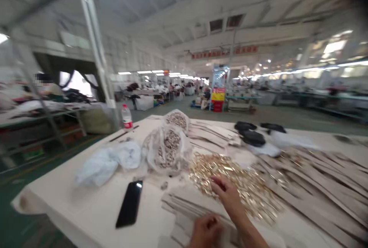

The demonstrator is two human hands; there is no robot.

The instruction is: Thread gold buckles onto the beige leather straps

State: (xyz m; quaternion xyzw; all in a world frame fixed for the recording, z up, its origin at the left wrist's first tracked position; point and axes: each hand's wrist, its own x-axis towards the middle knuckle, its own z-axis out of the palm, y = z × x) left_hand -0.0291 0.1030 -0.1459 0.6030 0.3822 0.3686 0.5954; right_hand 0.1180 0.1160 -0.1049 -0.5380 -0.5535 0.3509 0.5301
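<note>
Gold metal fittings [235,181] heaped mid-table, beige strips [189,207] at the near edge.
Right hand [228,196] rests on the heap, fingers loosely spread; left hand [205,232], curled shut on the strips, is partly cut off. Motion blur obscures the fittings' shape. A black phone [130,204] lies near the table [71,209]'s left edge.

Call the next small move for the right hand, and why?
Probably pinch one gold piece: the right hand rests with fingers on the edge of the gold pile, apparently holding nothing, while the left hand rests curled on the beige strips.

bare left hand [205,232], bare right hand [227,196], no sleeves, no gloves
</note>
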